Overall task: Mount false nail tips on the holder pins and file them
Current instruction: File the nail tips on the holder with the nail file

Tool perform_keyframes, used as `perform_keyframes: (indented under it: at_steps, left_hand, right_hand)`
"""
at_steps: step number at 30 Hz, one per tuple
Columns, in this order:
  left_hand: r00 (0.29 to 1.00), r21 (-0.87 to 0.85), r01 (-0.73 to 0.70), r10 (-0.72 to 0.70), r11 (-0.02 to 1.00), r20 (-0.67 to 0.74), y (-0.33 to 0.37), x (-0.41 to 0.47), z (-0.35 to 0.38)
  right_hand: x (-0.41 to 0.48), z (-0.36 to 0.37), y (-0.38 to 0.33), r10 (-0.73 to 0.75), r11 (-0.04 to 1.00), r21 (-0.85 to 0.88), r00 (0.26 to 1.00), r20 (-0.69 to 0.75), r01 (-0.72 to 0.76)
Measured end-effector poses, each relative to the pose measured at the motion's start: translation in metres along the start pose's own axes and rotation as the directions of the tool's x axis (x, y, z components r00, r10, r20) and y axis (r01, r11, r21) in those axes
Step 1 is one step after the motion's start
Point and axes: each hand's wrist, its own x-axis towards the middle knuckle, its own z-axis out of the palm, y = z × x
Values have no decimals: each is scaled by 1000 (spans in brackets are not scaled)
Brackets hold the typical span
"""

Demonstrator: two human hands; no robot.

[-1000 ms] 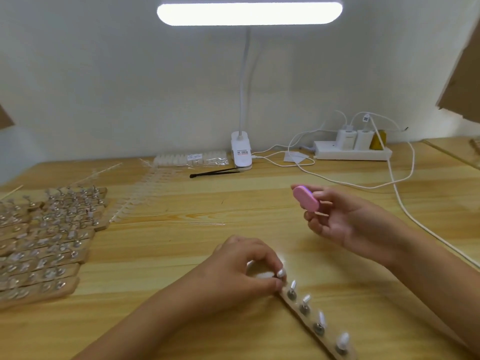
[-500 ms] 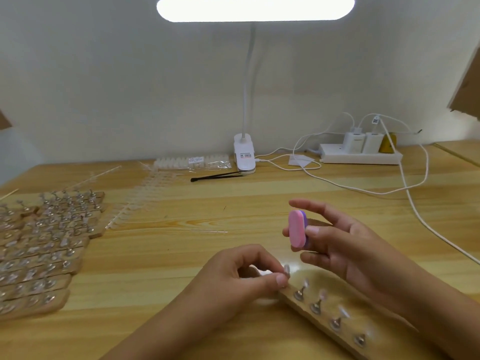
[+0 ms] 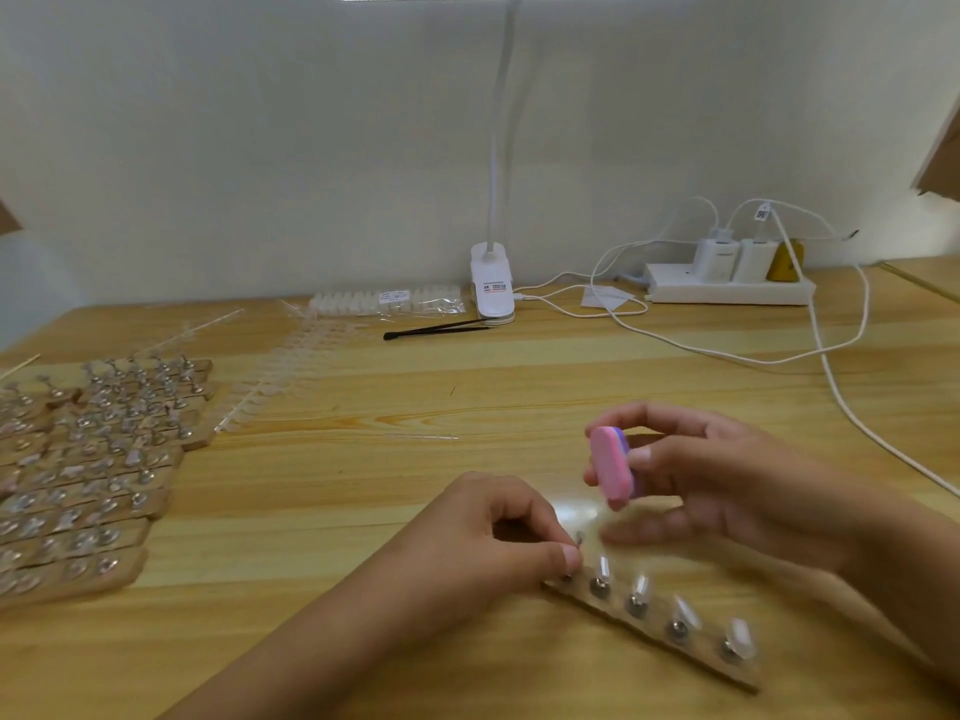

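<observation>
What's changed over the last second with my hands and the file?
The right hand brought the pink file down toward the holder strip, turning it upright, still gripped. The left hand kept pinching the end nail tip. Nothing was let go.

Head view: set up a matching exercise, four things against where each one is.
Things: 1 pink buffer block; 2 black tweezers; 3 power strip; 4 spare holder strips.
Places: A far right, at the back of the table; B left side of the table; C in the right hand; D beside the lamp base.
Pairs: 1-C, 2-D, 3-A, 4-B.
</observation>
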Motion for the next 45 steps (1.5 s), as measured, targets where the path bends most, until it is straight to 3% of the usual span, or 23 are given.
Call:
perform_keyframes:
  at_steps: [4, 8, 11, 13, 15, 16, 18, 20, 22, 30, 32, 34, 36, 38, 41, 42, 45]
  left_hand:
    - [990, -125, -40, 22, 991, -140, -2, -3, 3]
    - [960, -280, -155, 78, 947, -269, -3, -2, 3]
    - [957, -292, -210, 135, 933, -258, -4, -3, 4]
    - [964, -334, -216, 146, 918, -221, -3, -3, 7]
    - [972, -366, -196, 130, 910, -198, -3, -3, 9]
    - [973, -383, -188, 119, 904, -197, -3, -2, 9]
    - [976, -425, -174, 99, 888, -193, -3, -1, 9]
    - [978, -460, -160, 77, 873, -193, -4, 1, 7]
    - [979, -480, -149, 60, 864, -196, -5, 2, 7]
    - [982, -536, -123, 25, 835, -187, -6, 2, 6]
    - [983, -563, -113, 10, 819, -184, -5, 2, 7]
    - [983, -595, -114, 4, 795, -182, -4, 2, 8]
    - [984, -619, -112, -2, 778, -181, -2, 1, 8]
    - [984, -634, -106, -12, 766, -179, -1, 0, 9]
    - [982, -638, -98, -32, 764, -189, -2, 0, 10]
    - [981, -636, -96, -36, 766, -192, -3, 0, 10]
    - [981, -632, -99, -30, 769, -191, -3, 1, 10]
  right_hand:
    - [-11, -18, -13, 91, 993, 60, 979, 183, -104]
    - [-11, -13, -4, 151, 984, 27, 896, 417, -178]
    - [-6, -3, 1, 95, 987, -154, 954, 285, -53]
    - [-2, 5, 6, -156, 942, -294, 987, 44, 162]
    - [1, 10, 13, -443, 833, -420, 889, -115, 360]
    - [1, 12, 16, -556, 750, -496, 824, -114, 438]
    - [1, 16, 19, -709, 476, -689, 702, 66, 546]
    - [1, 18, 23, -745, 166, -791, 600, 291, 589]
    - [2, 19, 23, -742, 80, -813, 579, 338, 576]
    - [6, 23, 28, -764, 184, -783, 588, 267, 594]
    - [7, 20, 29, -755, 269, -790, 630, 182, 551]
    - [5, 19, 26, -770, 333, -759, 626, 124, 559]
    - [3, 22, 26, -798, 284, -731, 576, 179, 620]
    - [5, 22, 28, -777, 242, -735, 581, 244, 633]
    - [9, 18, 32, -724, 394, -726, 677, 133, 564]
    - [9, 18, 32, -725, 431, -697, 680, 110, 573]
    - [9, 20, 33, -752, 379, -678, 637, 172, 630]
